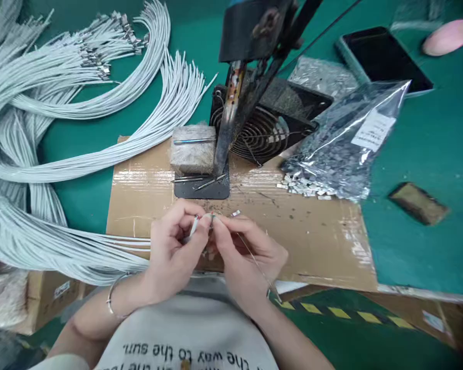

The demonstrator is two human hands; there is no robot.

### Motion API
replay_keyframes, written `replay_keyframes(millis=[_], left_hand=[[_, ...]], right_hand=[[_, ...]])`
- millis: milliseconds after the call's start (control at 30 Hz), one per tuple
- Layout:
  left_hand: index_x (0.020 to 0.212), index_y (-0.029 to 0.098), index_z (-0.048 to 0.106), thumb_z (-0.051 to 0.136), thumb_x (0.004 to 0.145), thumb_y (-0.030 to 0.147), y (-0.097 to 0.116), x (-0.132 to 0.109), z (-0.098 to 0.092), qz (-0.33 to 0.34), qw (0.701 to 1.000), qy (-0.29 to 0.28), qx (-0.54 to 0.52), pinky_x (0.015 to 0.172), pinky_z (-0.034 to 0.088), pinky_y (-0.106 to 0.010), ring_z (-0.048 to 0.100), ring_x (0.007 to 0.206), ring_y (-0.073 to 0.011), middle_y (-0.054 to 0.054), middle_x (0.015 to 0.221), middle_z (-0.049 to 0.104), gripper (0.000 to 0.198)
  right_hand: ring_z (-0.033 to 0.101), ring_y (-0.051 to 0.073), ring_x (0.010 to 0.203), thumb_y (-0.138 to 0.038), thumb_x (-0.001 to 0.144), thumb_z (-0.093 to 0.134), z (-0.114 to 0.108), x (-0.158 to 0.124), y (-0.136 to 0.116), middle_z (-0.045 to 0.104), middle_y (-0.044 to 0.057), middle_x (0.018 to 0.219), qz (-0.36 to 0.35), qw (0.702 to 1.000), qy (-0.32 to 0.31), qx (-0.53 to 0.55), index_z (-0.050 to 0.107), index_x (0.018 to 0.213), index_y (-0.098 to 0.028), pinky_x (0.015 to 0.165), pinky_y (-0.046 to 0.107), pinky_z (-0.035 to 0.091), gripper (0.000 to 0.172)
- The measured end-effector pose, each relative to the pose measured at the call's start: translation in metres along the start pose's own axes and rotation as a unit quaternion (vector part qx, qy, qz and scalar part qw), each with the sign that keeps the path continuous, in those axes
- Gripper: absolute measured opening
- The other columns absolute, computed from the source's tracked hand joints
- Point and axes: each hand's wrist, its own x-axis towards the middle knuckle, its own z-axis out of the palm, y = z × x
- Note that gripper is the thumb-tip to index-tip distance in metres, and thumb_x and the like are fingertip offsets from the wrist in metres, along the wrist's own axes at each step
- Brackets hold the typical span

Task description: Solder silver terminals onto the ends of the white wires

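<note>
My left hand (179, 249) is closed on a white cable (194, 225), with its end near my fingertips. My right hand (250, 254) is pinched shut, its thumb and forefinger meeting the left fingertips. A thin metallic wire (256, 261) runs through the right hand and trails toward the wrist. What sits exactly between the touching fingertips is too small to tell, though a bit of red shows there. Just beyond the right fingers, a small silvery connector piece (236, 213) lies on the cardboard (312, 241).
Bundles of white cables (111, 156) spread over the left side. Ahead stand a soldering-iron stand (231, 113), a wrapped block (193, 149) and a black fan (260, 133). Rightward lie a plastic bag spilling small connectors (343, 144), a phone (386, 59) and a brown sponge (419, 203).
</note>
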Motion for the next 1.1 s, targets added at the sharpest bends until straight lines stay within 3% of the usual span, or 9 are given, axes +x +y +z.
replay_keyframes(millis=[233, 433, 567, 633, 733, 800, 867, 967, 1100], left_hand=[[0.079, 0.017, 0.066, 0.072, 0.088, 0.013, 0.011, 0.013, 0.002, -0.044, 0.998, 0.03, -0.012, 0.043, 0.038, -0.012, 0.046, 0.043, -0.0036, 0.007, 0.054, 0.062, 0.012], [0.082, 0.018, 0.065, 0.071, 0.09, 0.012, 0.011, 0.009, 0.008, -0.003, 0.999, 0.048, 0.016, 0.044, 0.042, -0.014, 0.053, 0.043, -0.0056, 0.007, 0.053, 0.064, 0.011], [0.088, 0.019, 0.062, 0.064, 0.098, 0.016, 0.008, 0.004, 0.009, -0.026, 0.999, 0.037, -0.025, 0.046, 0.044, -0.014, 0.051, 0.044, -0.0059, 0.008, 0.053, 0.059, 0.011], [0.089, 0.019, 0.06, 0.064, 0.099, 0.017, 0.008, 0.004, 0.008, -0.042, 0.997, 0.031, -0.051, 0.047, 0.044, -0.014, 0.049, 0.045, -0.0056, 0.009, 0.053, 0.057, 0.011], [0.086, 0.018, 0.061, 0.067, 0.095, 0.016, 0.01, 0.006, 0.005, -0.055, 0.996, 0.026, -0.059, 0.047, 0.042, -0.013, 0.047, 0.045, -0.0048, 0.009, 0.053, 0.055, 0.011], [0.083, 0.018, 0.062, 0.069, 0.092, 0.015, 0.013, 0.009, 0.003, -0.062, 0.996, 0.021, -0.054, 0.045, 0.04, -0.013, 0.045, 0.044, -0.0043, 0.009, 0.052, 0.054, 0.012], [0.08, 0.017, 0.064, 0.072, 0.089, 0.015, 0.015, 0.011, 0.001, -0.064, 0.997, 0.019, -0.044, 0.043, 0.037, -0.013, 0.043, 0.043, -0.0041, 0.008, 0.051, 0.055, 0.013], [0.075, 0.017, 0.066, 0.074, 0.085, 0.013, 0.017, 0.013, 0.001, -0.057, 0.997, 0.037, -0.026, 0.041, 0.033, -0.014, 0.042, 0.042, -0.0041, 0.007, 0.05, 0.057, 0.013], [0.075, 0.018, 0.07, 0.076, 0.084, 0.013, 0.016, 0.013, -0.001, -0.035, 0.997, 0.073, -0.01, 0.043, 0.031, -0.015, 0.041, 0.044, -0.0042, 0.005, 0.054, 0.059, 0.011]], right_hand=[[0.064, 0.01, 0.055, -0.008, 0.09, 0.075, -0.019, 0.018, -0.014, 0.076, -0.003, 0.072, -0.036, 0.994, -0.093, -0.048, 0.085, 0.092, -0.027, 0.052, 0.022, 0.052, 0.021], [0.061, 0.009, 0.048, -0.01, 0.088, 0.077, -0.014, 0.019, -0.015, 0.073, -0.003, 0.066, 0.026, 0.997, -0.067, 0.012, 0.086, 0.086, -0.026, 0.045, 0.021, 0.051, 0.019], [0.062, 0.01, 0.047, -0.009, 0.087, 0.075, -0.003, 0.012, -0.007, 0.075, -0.003, 0.065, 0.054, 0.994, -0.034, 0.094, 0.086, 0.085, -0.027, 0.042, 0.02, 0.052, 0.02], [0.064, 0.011, 0.052, -0.008, 0.087, 0.076, -0.002, 0.01, -0.004, 0.076, -0.002, 0.067, 0.018, 0.998, -0.024, 0.06, 0.086, 0.087, -0.026, 0.046, 0.021, 0.054, 0.021], [0.068, 0.012, 0.058, -0.004, 0.085, 0.076, -0.008, 0.014, -0.004, 0.08, 0.0, 0.077, -0.092, 0.994, -0.04, -0.035, 0.085, 0.095, -0.027, 0.054, 0.024, 0.058, 0.027], [0.07, 0.012, 0.061, -0.002, 0.084, 0.077, -0.016, 0.021, -0.008, 0.082, 0.0, 0.081, -0.162, 0.981, -0.069, -0.081, 0.085, 0.1, -0.028, 0.058, 0.025, 0.06, 0.032], [0.07, 0.012, 0.062, -0.001, 0.085, 0.077, -0.024, 0.029, -0.012, 0.081, 0.0, 0.08, -0.185, 0.971, -0.114, -0.099, 0.085, 0.101, -0.027, 0.06, 0.025, 0.06, 0.032], [0.068, 0.011, 0.058, -0.005, 0.088, 0.075, -0.032, 0.039, -0.017, 0.078, -0.001, 0.073, -0.134, 0.974, -0.169, -0.064, 0.085, 0.098, -0.026, 0.054, 0.023, 0.057, 0.026], [0.067, 0.011, 0.053, -0.011, 0.092, 0.075, -0.034, 0.041, -0.014, 0.075, -0.002, 0.068, -0.012, 0.991, -0.131, 0.006, 0.086, 0.094, -0.028, 0.048, 0.022, 0.057, 0.02]])
